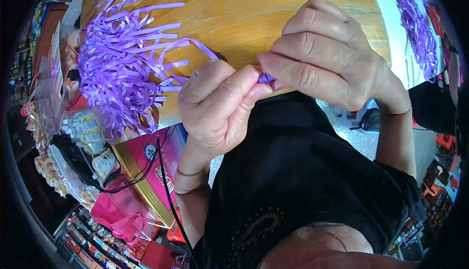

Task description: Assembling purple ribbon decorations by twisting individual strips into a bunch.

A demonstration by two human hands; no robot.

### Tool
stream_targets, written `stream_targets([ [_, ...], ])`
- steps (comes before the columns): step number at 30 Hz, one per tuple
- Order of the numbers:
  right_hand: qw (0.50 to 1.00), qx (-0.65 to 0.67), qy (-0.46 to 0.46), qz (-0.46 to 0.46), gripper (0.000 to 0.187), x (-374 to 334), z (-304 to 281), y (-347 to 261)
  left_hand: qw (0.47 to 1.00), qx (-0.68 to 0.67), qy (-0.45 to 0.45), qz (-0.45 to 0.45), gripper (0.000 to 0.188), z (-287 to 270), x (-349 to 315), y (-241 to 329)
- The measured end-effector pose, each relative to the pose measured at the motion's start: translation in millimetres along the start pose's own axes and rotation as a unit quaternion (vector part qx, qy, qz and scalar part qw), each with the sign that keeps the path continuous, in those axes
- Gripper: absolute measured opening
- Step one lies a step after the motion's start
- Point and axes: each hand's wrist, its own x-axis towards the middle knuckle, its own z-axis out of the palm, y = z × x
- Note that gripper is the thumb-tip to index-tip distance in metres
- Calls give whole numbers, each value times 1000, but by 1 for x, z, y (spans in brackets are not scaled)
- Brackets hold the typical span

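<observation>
right up close we have the black shirt [293, 171] filling the lower view, a thin neck chain [337, 237] at its collar, and just past it two bare hands working almost fingertip to fingertip! our left hand [220, 103] is narrow, thumb and forefinger pinched on a little purple ribbon [266, 78]; our right hand [332, 54] comes in over the other side, fingers curled, thumb and fingertips closed on that same bit. so there's our ribbon, a short glimpse of it in the small gap between the hands, near the table's edge, the rest hidden by fingers. beyond them we see the wooden table [234, 15], and on its left part a big tangled heap of purple strips [117, 69], one loose strand looping toward the left hand; whether it joins the pinched piece, we cannot tell. over on the right, a white sheet [398, 61] carries another purple bunch [415, 30]. past the left edge, we spot a black cord [166, 181] running down in front of a pink package [166, 156], with a pink bag [119, 215] near it, and farther off, stocked shelves [93, 239] bending along the rim.
</observation>
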Motion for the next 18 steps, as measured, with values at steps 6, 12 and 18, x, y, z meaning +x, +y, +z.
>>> stream_targets([
  [6,995,101,-6,-5,31,1,-4,1,989,67,-41,126,30,-2,6,-10],
  [12,968,222,-58,99,27,-1,-11,-2,962,121,-62,235,28,-3,13,-14],
  [18,903,362,-73,220,20,-13,-8,-5,951,110,-49,283,25,6,17,-20],
])
